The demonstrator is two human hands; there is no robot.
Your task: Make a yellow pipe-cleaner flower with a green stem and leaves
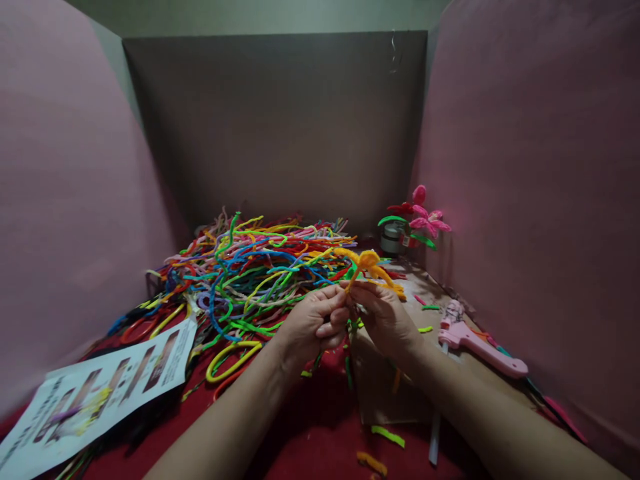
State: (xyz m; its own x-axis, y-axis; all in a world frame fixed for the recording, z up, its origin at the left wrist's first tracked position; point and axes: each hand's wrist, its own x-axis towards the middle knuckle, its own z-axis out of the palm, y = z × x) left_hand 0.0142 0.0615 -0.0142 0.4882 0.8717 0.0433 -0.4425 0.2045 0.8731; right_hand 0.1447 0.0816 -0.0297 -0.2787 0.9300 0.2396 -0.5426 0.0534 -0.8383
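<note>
Both my hands meet at the middle of the view, fingertips closed on an orange pipe-cleaner flower (369,261) with looped petals. My left hand (317,317) pinches near its base from the left, its fingers curled. From the right, my right hand (383,317) grips the same base between thumb and fingers. The petals stick up and out to the right above the fingertips. Exactly where the fingers press is hidden. Just behind my hands lies a big tangled heap of coloured pipe cleaners (255,267).
A pink glue gun (483,347) with a glue stick lies at right on a cardboard sheet (390,393). Behind it a pink pipe-cleaner flower (429,220) stands by the wall. A printed sheet (100,400) is at left. Cut scraps (387,437) dot the red cloth (310,440). Pink panels flank both sides.
</note>
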